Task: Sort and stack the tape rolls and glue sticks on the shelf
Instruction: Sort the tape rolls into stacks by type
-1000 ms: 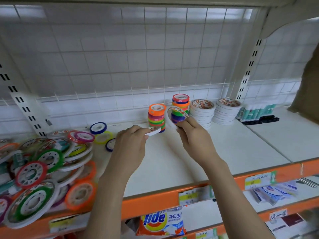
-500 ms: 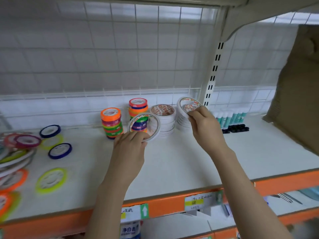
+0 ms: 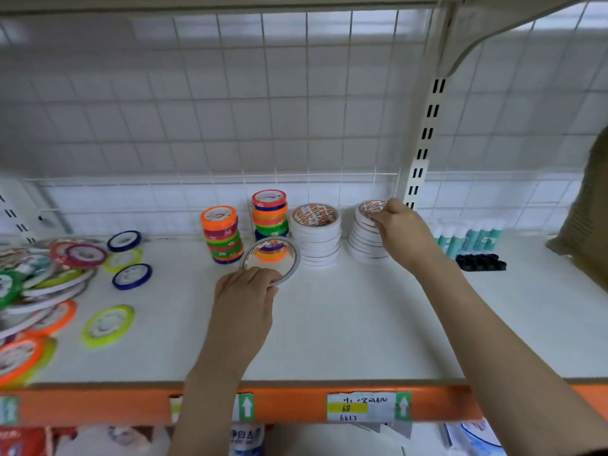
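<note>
My left hand (image 3: 245,301) holds a thin white tape roll (image 3: 289,258) tilted up on edge, in front of two stacks of coloured tape rolls (image 3: 222,233) (image 3: 269,213). My right hand (image 3: 403,233) presses another white tape roll (image 3: 368,209) onto the top of the right white stack (image 3: 363,243). A second white stack (image 3: 316,233) stands just left of it. Glue sticks (image 3: 467,236) lie in a row against the back, right of the upright post. Loose coloured rolls (image 3: 49,281) are heaped at the left end of the shelf (image 3: 329,324).
Single rolls lie scattered near the heap: blue (image 3: 131,276), blue (image 3: 124,240), yellow-green (image 3: 108,325). A black strip (image 3: 480,262) lies in front of the glue sticks. A brown box (image 3: 589,222) fills the far right. The orange shelf edge (image 3: 296,404) carries price labels.
The view swung right and closer. My right hand carried its white roll from mid-air onto the right white stack. My left hand still holds its white roll, now lower.
</note>
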### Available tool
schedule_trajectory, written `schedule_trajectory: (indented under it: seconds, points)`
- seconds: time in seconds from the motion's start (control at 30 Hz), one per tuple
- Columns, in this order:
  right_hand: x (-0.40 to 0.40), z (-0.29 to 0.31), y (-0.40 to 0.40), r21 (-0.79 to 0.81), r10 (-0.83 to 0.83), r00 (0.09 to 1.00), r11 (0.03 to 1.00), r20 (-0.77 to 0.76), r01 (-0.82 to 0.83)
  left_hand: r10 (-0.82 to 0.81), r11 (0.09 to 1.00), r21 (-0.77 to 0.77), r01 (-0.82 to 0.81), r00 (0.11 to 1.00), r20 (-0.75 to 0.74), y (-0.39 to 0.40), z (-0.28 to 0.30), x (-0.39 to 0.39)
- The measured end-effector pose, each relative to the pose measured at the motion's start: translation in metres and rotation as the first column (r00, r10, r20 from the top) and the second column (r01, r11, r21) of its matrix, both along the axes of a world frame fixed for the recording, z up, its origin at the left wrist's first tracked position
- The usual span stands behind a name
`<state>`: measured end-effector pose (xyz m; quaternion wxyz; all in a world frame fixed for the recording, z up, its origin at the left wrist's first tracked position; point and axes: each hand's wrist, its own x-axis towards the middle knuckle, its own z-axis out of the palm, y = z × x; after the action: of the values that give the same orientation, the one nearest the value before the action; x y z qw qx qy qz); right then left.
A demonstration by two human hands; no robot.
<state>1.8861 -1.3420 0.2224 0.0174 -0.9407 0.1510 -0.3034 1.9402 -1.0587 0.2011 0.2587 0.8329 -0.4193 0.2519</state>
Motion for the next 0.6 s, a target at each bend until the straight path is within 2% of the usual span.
schedule_trajectory:
  seconds: [0.13,0.3,0.47,0.5,0.6]
  points:
    - [0.004,-0.004,0.002,-0.004,0.024,1.0,1.0,0.004,-0.024,0.025,1.0,0.012,-0.025,1.0,0.005,0.002,-0.001,-0.002]
    - [-0.001,-0.004,0.006,-0.011,-0.029,1.0,1.0,0.0,0.029,0.012,0.999,0.033,-0.013,1.0,0.015,0.002,0.0,-0.001]
    - [-0.023,-0.011,0.03,-0.005,-0.041,0.982,0.999,0.182,0.042,-0.007,0.999,0.042,0.006,1.0,0.024,-0.006,0.014,-0.001]
    - [-0.03,-0.015,0.038,-0.008,-0.033,0.982,0.999,0.185,0.035,-0.008,0.999,0.046,0.007,1.0,0.015,-0.011,0.019,0.0]
    - [-0.047,-0.034,0.053,0.034,-0.037,0.997,0.999,0.064,0.035,-0.049,0.997,0.051,0.05,0.999,-0.009,-0.03,0.035,0.001]
